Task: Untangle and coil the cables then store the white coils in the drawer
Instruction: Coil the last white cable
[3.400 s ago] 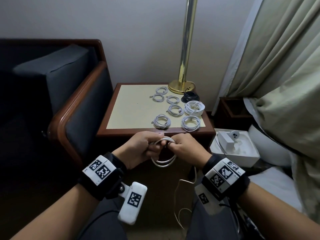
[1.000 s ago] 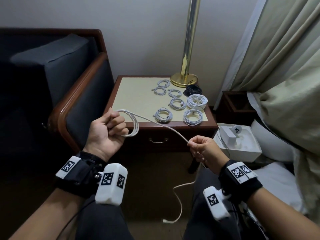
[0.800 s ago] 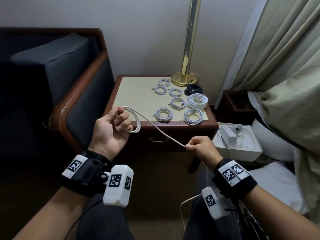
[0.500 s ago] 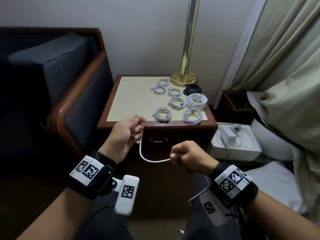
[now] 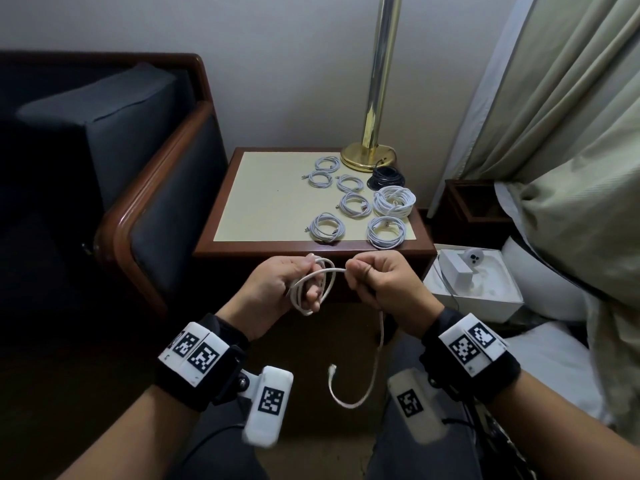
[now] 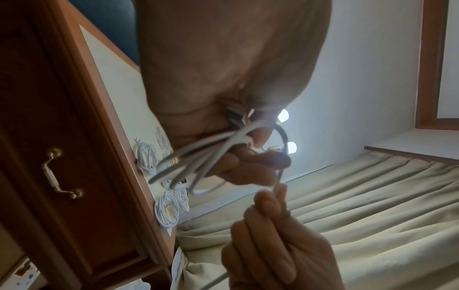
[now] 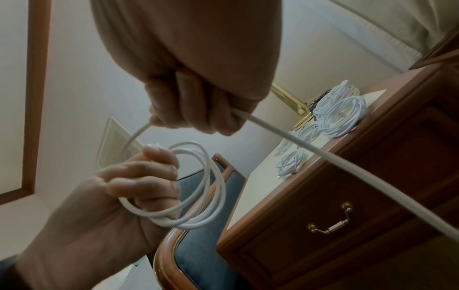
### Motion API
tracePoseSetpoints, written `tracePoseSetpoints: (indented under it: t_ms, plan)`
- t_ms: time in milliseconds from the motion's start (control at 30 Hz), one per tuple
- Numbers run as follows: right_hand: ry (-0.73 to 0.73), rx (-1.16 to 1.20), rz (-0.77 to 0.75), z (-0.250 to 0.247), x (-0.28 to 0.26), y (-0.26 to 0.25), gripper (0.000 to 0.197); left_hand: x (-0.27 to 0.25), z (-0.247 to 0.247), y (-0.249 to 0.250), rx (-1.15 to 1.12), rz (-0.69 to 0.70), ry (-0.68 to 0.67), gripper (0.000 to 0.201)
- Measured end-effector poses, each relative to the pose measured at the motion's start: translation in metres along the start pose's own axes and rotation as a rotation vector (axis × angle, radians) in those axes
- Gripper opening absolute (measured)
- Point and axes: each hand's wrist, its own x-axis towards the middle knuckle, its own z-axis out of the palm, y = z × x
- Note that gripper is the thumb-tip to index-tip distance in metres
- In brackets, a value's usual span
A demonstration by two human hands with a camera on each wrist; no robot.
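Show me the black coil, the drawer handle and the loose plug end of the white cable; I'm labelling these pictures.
black coil [image 5: 385, 177]: head view, on its windings.
drawer handle [image 7: 330, 223]: right wrist view, on its brass bail.
loose plug end [image 5: 332, 368]: head view, on the connector tip.

Both hands [image 5: 341, 282] grip a partly coiled white cable [image 5: 313, 289] before the nightstand [image 5: 311, 245].

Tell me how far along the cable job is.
Done: seven white coils and one black coil lie on the side table. In hand: the left hand holds loops of a white cable; the right hand grips its run, and a tail with the plug hangs loose. Left: finish this coil, then store the white coils in the drawer, which is shut.
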Motion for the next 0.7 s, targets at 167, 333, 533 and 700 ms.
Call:
tracePoseSetpoints:
  t_ms: [167,333,533,700]
  plan:
    - [0.131,-0.031,0.012,0.006,0.002,0.004,0.037,0.002,0.006,0.001,-0.017,-0.027,-0.056,0.04]
    - [0.157,0.041,0.033,0.008,0.003,0.006,0.025,0.004,0.001,0.0,-0.085,-0.073,-0.106,0.04]
    - [0.067,0.132,0.042,-0.007,-0.001,0.021,0.017,0.001,-0.018,0.004,-0.185,-0.09,-0.192,0.028]
    - [0.166,0.236,0.181,-0.028,-0.002,0.056,0.017,0.001,-0.042,0.013,-0.431,0.077,-0.02,0.028]
